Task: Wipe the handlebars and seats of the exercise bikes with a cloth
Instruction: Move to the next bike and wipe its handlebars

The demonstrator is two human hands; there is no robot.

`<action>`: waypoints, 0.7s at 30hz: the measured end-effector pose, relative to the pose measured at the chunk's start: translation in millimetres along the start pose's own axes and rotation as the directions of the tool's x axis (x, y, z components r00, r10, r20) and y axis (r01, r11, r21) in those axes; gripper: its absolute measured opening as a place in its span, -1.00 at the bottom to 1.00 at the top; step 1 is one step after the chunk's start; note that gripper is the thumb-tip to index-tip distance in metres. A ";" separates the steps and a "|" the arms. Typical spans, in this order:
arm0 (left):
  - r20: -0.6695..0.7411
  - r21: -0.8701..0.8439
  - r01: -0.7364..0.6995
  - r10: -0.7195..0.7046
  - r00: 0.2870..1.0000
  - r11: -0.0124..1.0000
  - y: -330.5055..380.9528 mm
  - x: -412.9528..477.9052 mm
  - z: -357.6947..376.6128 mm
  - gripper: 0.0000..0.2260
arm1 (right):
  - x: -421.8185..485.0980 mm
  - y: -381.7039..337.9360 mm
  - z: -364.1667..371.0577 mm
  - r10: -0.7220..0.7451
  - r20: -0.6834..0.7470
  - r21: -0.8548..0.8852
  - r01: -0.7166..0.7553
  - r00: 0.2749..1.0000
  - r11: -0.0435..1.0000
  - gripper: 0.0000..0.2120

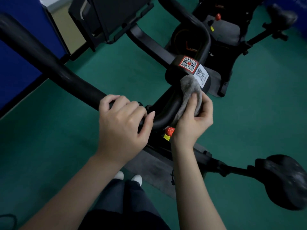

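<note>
A black handlebar (49,63) of the near exercise bike runs from the upper left down to the middle, then curves up to the right. My left hand (123,123) grips the bar near its lowest bend. My right hand (194,120) holds a grey cloth (189,90) and presses it onto the curved bar just below the centre clamp with two QR stickers (189,63). The bike's black seat (285,181) is at the lower right on its post.
A second bike (222,34) stands behind, its seat (282,15) at the top right. A red knob (169,131) sits under my right hand. A blue panel (16,67) is on the left. Green floor (41,146) lies all around; my shoes (129,177) are below.
</note>
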State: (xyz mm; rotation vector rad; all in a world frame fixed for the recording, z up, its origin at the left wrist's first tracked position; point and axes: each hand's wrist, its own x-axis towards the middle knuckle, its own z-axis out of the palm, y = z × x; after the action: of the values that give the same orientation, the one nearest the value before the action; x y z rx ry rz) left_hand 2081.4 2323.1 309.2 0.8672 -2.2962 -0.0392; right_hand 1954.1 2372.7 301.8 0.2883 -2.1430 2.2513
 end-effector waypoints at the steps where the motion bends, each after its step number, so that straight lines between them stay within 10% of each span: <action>1: 0.004 -0.002 0.001 -0.001 1.000 1.000 0.0 -0.1 -0.5 -0.68 | -3.2 0.2 0.5 0.012 -0.013 0.010 -0.012 1.000 1.000 -0.93; 12: -0.013 -0.004 -0.022 0.022 1.000 1.000 -0.4 -1.5 -0.2 -0.68 | 9.9 18.5 5.6 0.416 -0.128 0.350 -0.351 0.900 0.868 -0.93; 21: -0.012 0.081 -0.012 0.013 1.000 0.997 4.1 0.1 -0.5 -0.67 | -29.1 19.9 -20.7 0.528 0.252 0.324 -0.585 0.811 0.743 -0.94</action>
State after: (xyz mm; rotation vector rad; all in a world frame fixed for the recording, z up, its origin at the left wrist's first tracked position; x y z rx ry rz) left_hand 2079.3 2326.3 310.7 0.8908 -2.3050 0.0648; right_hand 1977.5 2395.4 277.0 -0.2513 -2.0191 3.0865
